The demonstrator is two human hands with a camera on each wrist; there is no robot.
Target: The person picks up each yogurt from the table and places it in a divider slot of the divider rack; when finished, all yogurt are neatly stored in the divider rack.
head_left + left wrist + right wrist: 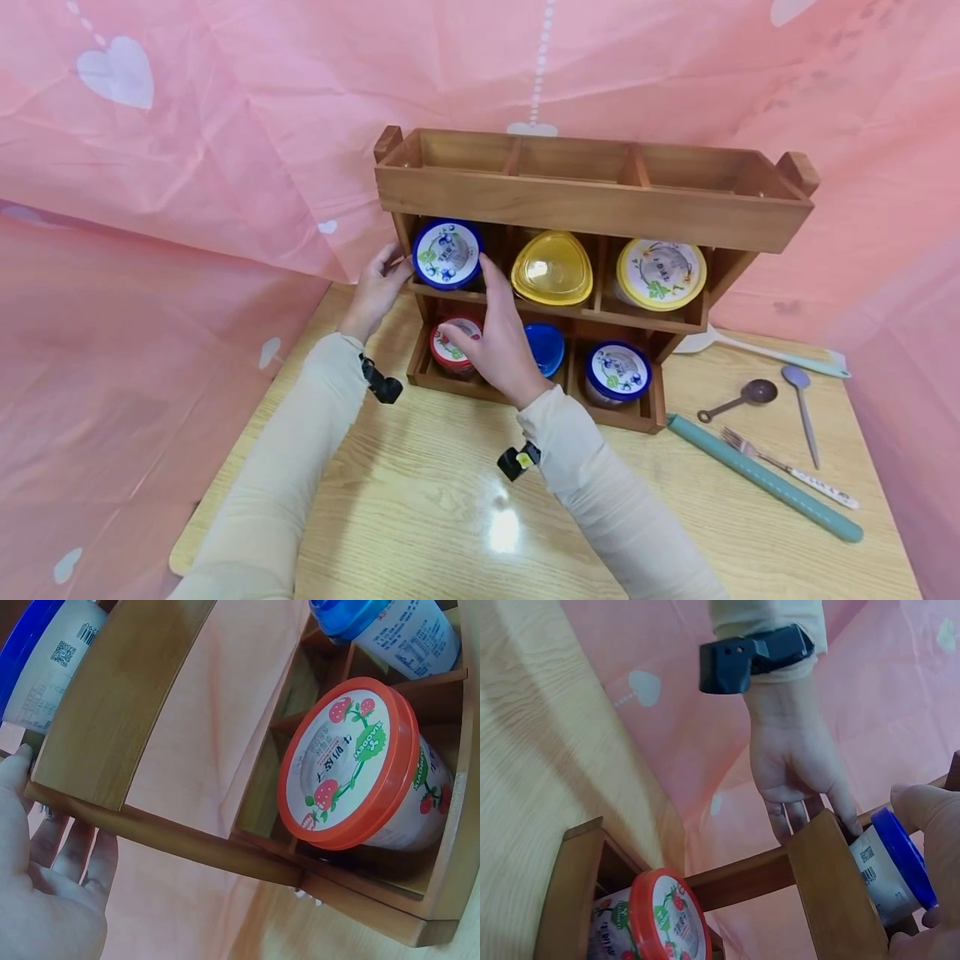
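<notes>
A tub with a blue lid [447, 254] sits in the left compartment of the middle tier of a wooden rack [585, 196]. My left hand [378, 287] is at the rack's left end, one digit reaching the tub's side and the other fingers extended outside the side board [124, 697]. From the right, my right hand [502, 333] reaches up with its index fingertip at the lid's right edge. Its thumb stands apart, overlapping a red-lidded strawberry tub [345, 765] in the head view. That tub sits in the compartment below.
Beside the blue-lidded tub are a yellow-lidded container [552, 268] and a yellow-rimmed tub [662, 275]. The bottom tier holds a blue container [545, 348] and another blue-lidded tub [618, 372]. Right of the rack lie a green stick [765, 477], a fork [787, 468] and several spoon-like utensils.
</notes>
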